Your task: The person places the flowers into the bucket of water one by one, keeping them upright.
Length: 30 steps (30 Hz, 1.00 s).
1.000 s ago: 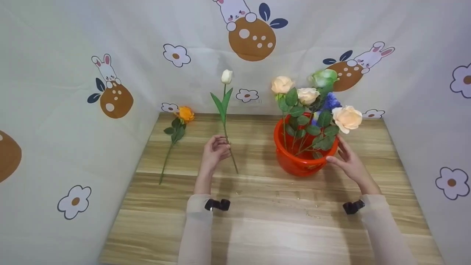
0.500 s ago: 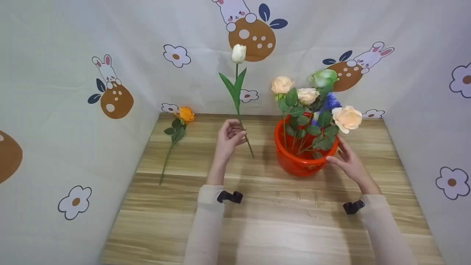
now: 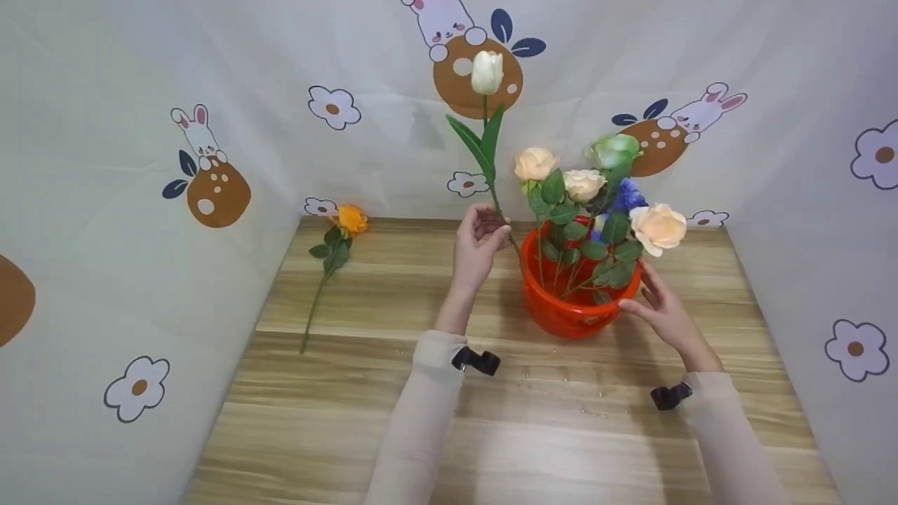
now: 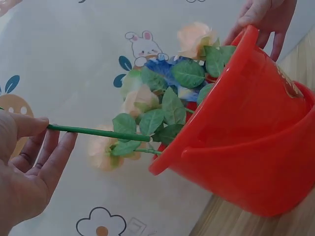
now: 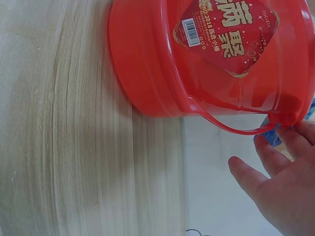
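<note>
My left hand [image 3: 478,245] pinches the stem of a white tulip [image 3: 487,73] between thumb and fingers. The tulip stands nearly upright, bloom on top, its lower end at the left rim of a red bucket [image 3: 572,324]. In the left wrist view the green stem [image 4: 98,132] points toward the bucket's mouth. Several peach roses [image 3: 658,228], a green rose [image 3: 614,151] and a blue flower [image 3: 626,196] stand in the bucket. At its right side my right hand [image 3: 663,312] rests extended fingers against the rim; the right wrist view shows the thumb [image 5: 243,174] held apart.
An orange rose [image 3: 352,220] with a long stem lies on the wooden table [image 3: 393,393] at the left. Small wet-looking spots mark the table in front of the bucket. A patterned cloth [image 3: 393,63] hangs behind and at both sides.
My left hand has carried the tulip rightward and upward, from left of the bucket to its left rim. The right hand and bucket have stayed in place.
</note>
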Motion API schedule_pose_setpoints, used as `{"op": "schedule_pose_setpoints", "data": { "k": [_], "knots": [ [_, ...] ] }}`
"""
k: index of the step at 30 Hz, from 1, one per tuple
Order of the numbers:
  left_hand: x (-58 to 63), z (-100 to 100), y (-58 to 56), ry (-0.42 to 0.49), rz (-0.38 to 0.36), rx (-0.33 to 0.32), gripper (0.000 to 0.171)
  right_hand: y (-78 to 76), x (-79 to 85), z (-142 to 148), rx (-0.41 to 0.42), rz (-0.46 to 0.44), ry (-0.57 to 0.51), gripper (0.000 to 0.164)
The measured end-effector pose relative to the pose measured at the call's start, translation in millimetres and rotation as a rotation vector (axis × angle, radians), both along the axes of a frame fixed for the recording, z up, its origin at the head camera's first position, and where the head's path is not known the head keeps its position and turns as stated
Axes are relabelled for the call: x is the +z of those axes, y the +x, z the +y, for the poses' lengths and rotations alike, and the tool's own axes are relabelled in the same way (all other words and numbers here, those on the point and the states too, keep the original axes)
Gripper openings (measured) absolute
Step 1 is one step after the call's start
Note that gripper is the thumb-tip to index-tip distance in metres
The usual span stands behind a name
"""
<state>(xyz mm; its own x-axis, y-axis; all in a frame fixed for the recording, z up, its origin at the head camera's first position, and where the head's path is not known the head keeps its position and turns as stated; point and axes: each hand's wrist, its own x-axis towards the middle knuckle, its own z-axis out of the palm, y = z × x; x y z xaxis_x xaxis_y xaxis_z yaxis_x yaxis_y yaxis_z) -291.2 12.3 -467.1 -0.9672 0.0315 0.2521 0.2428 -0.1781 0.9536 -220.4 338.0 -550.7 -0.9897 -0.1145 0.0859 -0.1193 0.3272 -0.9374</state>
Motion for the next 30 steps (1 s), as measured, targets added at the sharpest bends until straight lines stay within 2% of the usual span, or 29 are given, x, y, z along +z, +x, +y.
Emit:
{"op": "schedule_pose_setpoints", "data": {
  "k": [7,16,24,30],
  "knots": [
    [-9.4,22.2,-9.7,-0.095,0.062,-0.011,0.027,-0.3,-1.0,-0.4,0.002,0.003,-0.012,0.083],
    [-26.8,32.9,-16.2,-0.225,0.099,0.022,0.025,-0.5,-1.9,-0.9,-0.001,0.004,-0.022,0.082],
    [-28.4,36.6,-18.5,-0.236,0.115,-0.007,0.049,0.4,-1.6,-2.3,-0.004,0.008,-0.059,0.081],
    [-29.9,39.9,-19.5,-0.270,0.101,-0.013,0.048,0.9,-1.8,-2.5,-0.008,0.007,-0.051,0.081]
  ]
}}
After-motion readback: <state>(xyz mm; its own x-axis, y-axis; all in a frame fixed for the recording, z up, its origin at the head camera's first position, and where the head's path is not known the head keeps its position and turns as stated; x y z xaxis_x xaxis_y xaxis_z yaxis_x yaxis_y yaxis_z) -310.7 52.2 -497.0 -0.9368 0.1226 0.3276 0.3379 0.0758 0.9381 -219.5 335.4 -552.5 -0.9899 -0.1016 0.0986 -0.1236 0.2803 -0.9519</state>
